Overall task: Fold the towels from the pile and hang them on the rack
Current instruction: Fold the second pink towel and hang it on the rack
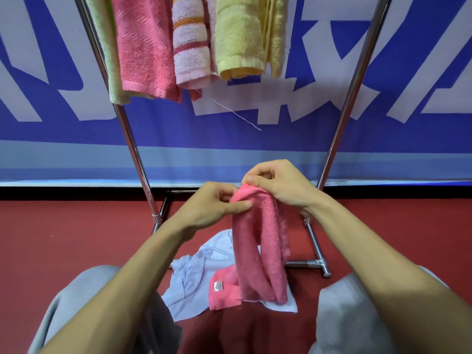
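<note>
A pink towel (258,241) hangs in front of me, its lower end touching the pile on the floor. My left hand (212,205) pinches its top edge from the left. My right hand (278,185) pinches the same edge from the right, slightly higher. Under it a pale blue towel (189,279) lies crumpled on the red floor. On the metal rack (132,141) hang several folded towels: a green one (107,42), a pink one (143,47), a pink striped one (190,47) and a yellow one (240,37).
The rack's base bar (314,264) runs along the floor just behind the pile. A blue and white banner (383,85) covers the wall behind the rack. My knees in grey trousers (342,312) flank the pile. A loose thread (235,113) dangles from the hung towels.
</note>
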{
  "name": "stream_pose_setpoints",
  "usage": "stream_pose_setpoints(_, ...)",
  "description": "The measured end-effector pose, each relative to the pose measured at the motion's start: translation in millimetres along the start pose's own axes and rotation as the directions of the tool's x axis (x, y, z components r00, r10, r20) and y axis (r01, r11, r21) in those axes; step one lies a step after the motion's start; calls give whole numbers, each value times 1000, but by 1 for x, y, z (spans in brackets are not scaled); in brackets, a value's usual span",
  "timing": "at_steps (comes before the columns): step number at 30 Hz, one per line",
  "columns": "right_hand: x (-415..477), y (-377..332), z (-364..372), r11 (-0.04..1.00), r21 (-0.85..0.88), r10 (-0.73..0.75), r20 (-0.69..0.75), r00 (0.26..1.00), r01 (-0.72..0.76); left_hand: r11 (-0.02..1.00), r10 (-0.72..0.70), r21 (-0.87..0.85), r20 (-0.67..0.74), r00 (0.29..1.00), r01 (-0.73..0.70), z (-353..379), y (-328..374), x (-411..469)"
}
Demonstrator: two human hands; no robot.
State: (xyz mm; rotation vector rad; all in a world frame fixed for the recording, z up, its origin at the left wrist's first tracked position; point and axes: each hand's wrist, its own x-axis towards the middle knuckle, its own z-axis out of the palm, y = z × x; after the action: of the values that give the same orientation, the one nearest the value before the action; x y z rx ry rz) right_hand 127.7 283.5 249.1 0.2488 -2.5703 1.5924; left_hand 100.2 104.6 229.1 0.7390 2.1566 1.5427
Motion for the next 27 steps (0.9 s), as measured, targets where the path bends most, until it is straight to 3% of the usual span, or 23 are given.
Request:
stream_pose_setpoints(3,-5,-3,-12,1000,15,-9,68,998,8,1000,14,1,-17,1000,-14,-1,4,-2)
stream_pose_setpoints(8,-10,-3,-18,998,-56,29,213,977,-17,986,41,-154,-126,991,-60,-5,9,-4)
stream_pose_setpoints(13,-5,7,-9,886,-461,-19,75,997,51,972,49,-208,-293,955,-113,-1,9,-2)
stream_pose_setpoints(17,-2,15,-7,792,-611,56,60,997,-7,954,26,-257,-445,895,-155,0,14,-3)
stream_pose_setpoints(22,-2,32,-9,696,-711,233,91,968,-101,847,-191,-498,-610,769,-185,-23,12,-1)
stream_pose_setpoints(25,0,35,-10,696,-708,257,88,962,-121,762,-365,-625,-631,685,-171,-40,3,1)
stream_pose_setpoints(27,2,34,-12,709,-692,243,62,968,-134,705,-430,-689,-603,672,-167,-47,-1,2)
